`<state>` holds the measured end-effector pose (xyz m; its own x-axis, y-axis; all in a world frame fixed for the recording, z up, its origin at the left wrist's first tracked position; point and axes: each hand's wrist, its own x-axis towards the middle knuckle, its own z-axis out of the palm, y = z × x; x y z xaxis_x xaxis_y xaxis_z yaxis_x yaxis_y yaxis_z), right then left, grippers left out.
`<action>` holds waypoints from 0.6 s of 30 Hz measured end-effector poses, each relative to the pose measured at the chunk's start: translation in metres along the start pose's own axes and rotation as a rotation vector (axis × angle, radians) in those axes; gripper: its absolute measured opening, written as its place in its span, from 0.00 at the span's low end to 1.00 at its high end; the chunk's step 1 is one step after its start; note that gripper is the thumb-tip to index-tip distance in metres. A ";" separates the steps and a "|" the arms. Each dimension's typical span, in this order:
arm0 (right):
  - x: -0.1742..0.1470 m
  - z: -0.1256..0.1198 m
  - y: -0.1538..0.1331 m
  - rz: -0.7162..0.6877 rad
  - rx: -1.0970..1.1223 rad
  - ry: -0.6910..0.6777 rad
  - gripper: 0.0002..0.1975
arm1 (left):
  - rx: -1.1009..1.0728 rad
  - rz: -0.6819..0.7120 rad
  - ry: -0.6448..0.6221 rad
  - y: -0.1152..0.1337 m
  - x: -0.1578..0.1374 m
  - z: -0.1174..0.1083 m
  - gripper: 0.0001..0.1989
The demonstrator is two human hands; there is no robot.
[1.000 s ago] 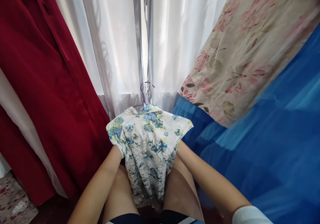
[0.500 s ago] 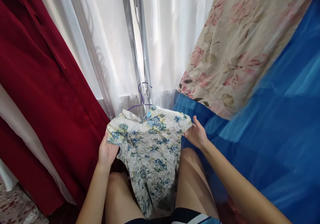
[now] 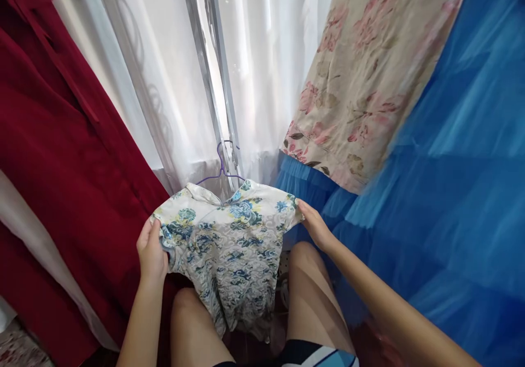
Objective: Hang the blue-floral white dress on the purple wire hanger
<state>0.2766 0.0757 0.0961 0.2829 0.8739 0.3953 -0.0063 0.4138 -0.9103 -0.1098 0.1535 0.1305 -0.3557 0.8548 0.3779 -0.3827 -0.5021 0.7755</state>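
Landmark for all positions: the purple hanger [image 3: 222,172]. The floral shirt [image 3: 238,246], white with blue, green and yellow blooms, hung just below it, the hanger's arms running into the open neckline. The shirt's body sloped down toward the wearer, creased, its lower end between the person's knees.

Left hand [image 3: 152,251], below and left of the hanger: fingers closed on the edge of the shirt's sleeve on that side, thumb uppermost. Right hand [image 3: 315,226], below and right of the hanger: fingers pinched the end of the other sleeve. Both sleeves were spread outward, away from the hanger, with the shoulders drawn wide between the two hands.

Surroundings: directly above the hanger ran a pair of grey upright strips [image 3: 200,50], with white curtain [image 3: 256,66] on either side of them. Left of the hanger hung a long dark-red garment [image 3: 82,143]. Right of it and higher, a beige garment with pink flowers [image 3: 342,99]; farther right and lower, a layered blue fabric [image 3: 443,219]. Below and right of the hanger, beside the shirt, showed a pale pierced object [image 3: 284,266], possibly a basket; mostly covered, identity uncertain.
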 end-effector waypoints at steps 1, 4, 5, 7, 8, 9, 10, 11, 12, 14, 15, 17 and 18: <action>0.002 0.004 -0.004 -0.007 0.030 0.016 0.23 | 0.005 0.003 0.026 -0.001 -0.001 0.000 0.17; 0.010 0.018 -0.015 -0.038 0.099 0.120 0.20 | 0.014 0.014 0.114 -0.004 -0.004 -0.001 0.15; 0.014 0.021 -0.020 -0.057 0.112 0.174 0.19 | 0.027 0.015 0.126 -0.005 -0.005 -0.001 0.14; 0.026 0.023 -0.031 -0.102 0.118 0.269 0.19 | 0.077 0.005 0.104 -0.004 -0.006 -0.002 0.13; 0.033 0.022 -0.039 -0.122 0.111 0.297 0.19 | 0.105 -0.001 0.079 -0.002 -0.006 -0.002 0.13; 0.041 0.021 -0.047 -0.143 0.100 0.315 0.18 | 0.129 -0.008 0.049 0.000 -0.006 -0.003 0.14; 0.049 0.021 -0.057 -0.163 0.088 0.323 0.18 | 0.148 -0.014 0.015 0.002 -0.006 -0.003 0.15; 0.057 0.023 -0.067 -0.181 0.078 0.319 0.17 | 0.164 -0.019 -0.016 0.003 -0.004 -0.005 0.17; 0.063 0.026 -0.077 -0.199 0.068 0.304 0.17 | 0.183 -0.018 -0.042 0.004 -0.001 -0.007 0.18; 0.067 0.038 -0.098 -0.247 0.035 0.259 0.17 | 0.254 0.004 -0.080 0.001 0.005 -0.012 0.17; 0.063 0.047 -0.108 -0.283 0.002 0.227 0.17 | 0.314 0.027 -0.089 -0.003 0.008 -0.015 0.16; 0.042 0.069 -0.124 -0.378 -0.101 0.127 0.18 | 0.452 0.073 -0.098 -0.012 0.012 -0.021 0.10; 0.025 0.080 -0.131 -0.435 -0.171 0.047 0.19 | 0.498 0.082 -0.102 -0.017 0.011 -0.023 0.06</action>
<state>0.2079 0.0636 0.2347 0.2675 0.6143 0.7424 0.2798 0.6877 -0.6699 -0.1269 0.1681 0.1100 -0.2735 0.8359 0.4759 0.1043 -0.4661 0.8786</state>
